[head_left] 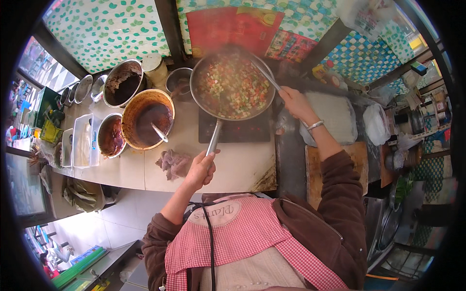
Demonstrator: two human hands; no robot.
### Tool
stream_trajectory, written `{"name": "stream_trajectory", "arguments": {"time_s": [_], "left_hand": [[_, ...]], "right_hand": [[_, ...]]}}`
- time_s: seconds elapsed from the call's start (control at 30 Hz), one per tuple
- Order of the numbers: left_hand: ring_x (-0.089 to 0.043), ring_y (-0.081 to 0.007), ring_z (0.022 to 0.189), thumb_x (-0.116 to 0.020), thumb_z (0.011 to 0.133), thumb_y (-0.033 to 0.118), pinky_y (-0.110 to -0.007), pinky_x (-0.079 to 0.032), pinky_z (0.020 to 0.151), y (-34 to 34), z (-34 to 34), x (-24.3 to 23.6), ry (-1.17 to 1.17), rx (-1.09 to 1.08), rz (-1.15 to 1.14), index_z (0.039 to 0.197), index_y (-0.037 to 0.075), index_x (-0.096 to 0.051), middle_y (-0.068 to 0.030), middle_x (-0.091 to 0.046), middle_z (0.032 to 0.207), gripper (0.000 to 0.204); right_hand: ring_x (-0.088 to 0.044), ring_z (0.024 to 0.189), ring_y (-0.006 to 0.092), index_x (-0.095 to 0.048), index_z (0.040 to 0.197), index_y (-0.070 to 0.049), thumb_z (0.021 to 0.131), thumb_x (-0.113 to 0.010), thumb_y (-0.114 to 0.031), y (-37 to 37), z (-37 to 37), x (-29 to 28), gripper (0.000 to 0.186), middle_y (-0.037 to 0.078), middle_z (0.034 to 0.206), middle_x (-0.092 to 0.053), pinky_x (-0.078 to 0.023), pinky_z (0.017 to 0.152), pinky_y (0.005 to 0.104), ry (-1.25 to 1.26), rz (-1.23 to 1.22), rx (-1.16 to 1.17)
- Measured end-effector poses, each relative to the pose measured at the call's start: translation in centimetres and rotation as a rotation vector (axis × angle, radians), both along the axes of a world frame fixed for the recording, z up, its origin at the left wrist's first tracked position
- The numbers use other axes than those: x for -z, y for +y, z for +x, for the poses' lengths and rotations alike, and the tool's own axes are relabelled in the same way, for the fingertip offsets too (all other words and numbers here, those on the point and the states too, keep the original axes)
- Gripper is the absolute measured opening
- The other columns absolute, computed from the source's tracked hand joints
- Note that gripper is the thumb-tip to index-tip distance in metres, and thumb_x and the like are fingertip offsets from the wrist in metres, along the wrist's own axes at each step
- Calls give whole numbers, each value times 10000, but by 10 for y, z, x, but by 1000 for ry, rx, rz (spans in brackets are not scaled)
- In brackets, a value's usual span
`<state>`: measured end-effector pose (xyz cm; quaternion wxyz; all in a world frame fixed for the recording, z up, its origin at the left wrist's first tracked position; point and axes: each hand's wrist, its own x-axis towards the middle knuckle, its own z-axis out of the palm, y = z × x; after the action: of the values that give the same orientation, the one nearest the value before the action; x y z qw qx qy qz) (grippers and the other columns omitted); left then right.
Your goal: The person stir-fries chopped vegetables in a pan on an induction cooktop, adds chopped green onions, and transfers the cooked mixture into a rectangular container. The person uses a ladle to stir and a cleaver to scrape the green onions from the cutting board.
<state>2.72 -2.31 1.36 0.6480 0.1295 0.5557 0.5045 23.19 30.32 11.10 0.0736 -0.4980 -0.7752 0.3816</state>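
Observation:
My left hand [200, 170] is closed around the metal handle of a frying pan [217, 127]. Diced vegetables [233, 87] in green, red and pale colours fill the pan, and steam rises from them. The pan sits over a black induction cooktop [242, 132]. At the pan's right rim, my right hand [296, 103] grips a long-handled metal cooking utensil [266, 75] that slants into the pan; its working end is blurred among the food, so I cannot tell its exact kind. A crumpled cloth [173, 164] lies left of my left hand.
Left of the pan stand a brown sauce pot [127, 119] with a ladle [159, 132], a bowl of red sauce [112, 137], a dark-filled pot [110, 86] and a clear plastic container [85, 145]. To the right are a wooden board [359, 162] and a white plastic-covered tray [335, 116].

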Motion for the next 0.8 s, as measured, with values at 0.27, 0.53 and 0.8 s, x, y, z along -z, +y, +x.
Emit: {"name": "stream_trajectory", "arguments": {"time_s": [0.27,0.53,0.8], "left_hand": [[-296,-59,389,-486,1104,327,-249,-219,338,1,0,-5,-23,-9,7,1410,0,-526,24,-416,613,449],[-288,-58,386,-485,1105,334,-244,-213,339,1,1,-1,-21,-11,1,1411,52,-542,29,-401,610,421],[-289,-63,369,-506,1100,346,-245,-225,335,1,3,-3,-18,-18,-1,1403,55,-548,21,-415,607,422]], "right_hand": [[-662,939,496,-683,1225,-93,1042,-535,-348,12,-26,53,347,246,964,-719,-517,825,540,-47,266,-325],[-693,840,418,-666,1358,-195,1028,-599,-365,-19,18,1,377,203,879,-724,-540,715,520,-297,552,-511],[-702,796,415,-644,1381,-201,1025,-598,-374,-2,46,-41,398,194,828,-726,-554,690,543,-343,691,-423]]}}
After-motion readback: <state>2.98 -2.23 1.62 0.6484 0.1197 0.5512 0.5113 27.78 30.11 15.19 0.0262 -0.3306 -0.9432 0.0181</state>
